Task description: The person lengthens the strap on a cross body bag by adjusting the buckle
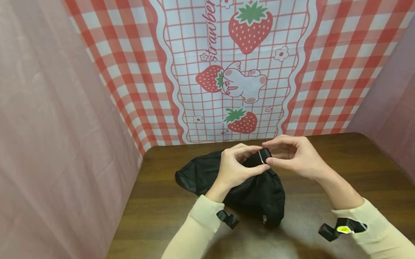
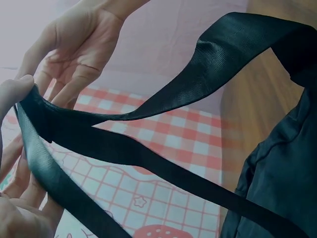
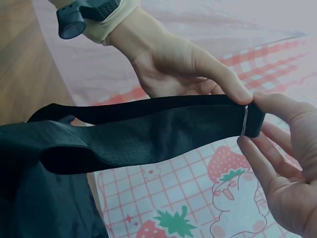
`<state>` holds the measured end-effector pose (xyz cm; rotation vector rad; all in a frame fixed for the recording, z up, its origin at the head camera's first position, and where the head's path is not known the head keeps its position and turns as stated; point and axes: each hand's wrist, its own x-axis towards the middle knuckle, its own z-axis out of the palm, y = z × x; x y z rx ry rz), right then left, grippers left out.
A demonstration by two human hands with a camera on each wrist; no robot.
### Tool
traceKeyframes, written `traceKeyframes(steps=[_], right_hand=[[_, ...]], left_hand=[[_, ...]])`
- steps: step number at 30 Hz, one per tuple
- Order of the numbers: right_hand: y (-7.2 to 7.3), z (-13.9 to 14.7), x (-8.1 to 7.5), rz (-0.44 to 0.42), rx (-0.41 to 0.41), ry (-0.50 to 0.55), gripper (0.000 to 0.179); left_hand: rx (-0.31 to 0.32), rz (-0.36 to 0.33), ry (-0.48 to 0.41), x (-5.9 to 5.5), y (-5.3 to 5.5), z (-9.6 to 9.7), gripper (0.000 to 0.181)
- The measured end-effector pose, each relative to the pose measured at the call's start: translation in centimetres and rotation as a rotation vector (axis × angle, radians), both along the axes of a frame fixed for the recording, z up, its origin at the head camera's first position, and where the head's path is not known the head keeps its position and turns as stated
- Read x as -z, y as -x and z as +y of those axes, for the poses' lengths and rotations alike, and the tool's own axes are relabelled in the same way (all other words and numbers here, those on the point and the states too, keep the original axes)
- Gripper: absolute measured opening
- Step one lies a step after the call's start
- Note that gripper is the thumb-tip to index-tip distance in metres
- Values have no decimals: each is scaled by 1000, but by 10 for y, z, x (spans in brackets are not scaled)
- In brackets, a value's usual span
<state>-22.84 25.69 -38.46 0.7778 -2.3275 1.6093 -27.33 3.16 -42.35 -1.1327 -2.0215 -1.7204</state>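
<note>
A black fabric bag (image 1: 255,196) lies limp on the table, a small zip pull (image 1: 265,219) showing near its front end. Its black webbing strap (image 3: 148,136) is lifted up and looped, with a thin metal slider bar (image 3: 245,120) across it close to a folded end. My left hand (image 1: 232,168) pinches the strap just beside the bar, thumb below and fingers above in the head view. From the other side, my right hand (image 1: 299,157) pinches the folded end between thumb and fingertips. Both hands' fingertips meet around the bar. Several strap lengths fan out in the left wrist view.
The brown wooden table (image 1: 156,225) lies under the bag. Behind it hangs a red-checked strawberry cloth (image 1: 201,37), with a pink curtain (image 1: 41,137) on the left and another curtain (image 1: 405,111) on the right. Both sleeves carry small black wrist devices.
</note>
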Motion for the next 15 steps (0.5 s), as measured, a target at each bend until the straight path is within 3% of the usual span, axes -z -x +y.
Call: traceKeyframes(steps=[6,11,15], right_hand=[[0,0,0,51,-5,-38,41],[0,1,-2,84,72,-184,42],[-1,0,-3,94,113,-210,35]], left_hand=[[52,-58,-16,-3,-1,-2,42],[61,-81,0,-6,-3,-4,43],[65,-89,23,-6,-3,-4,43]])
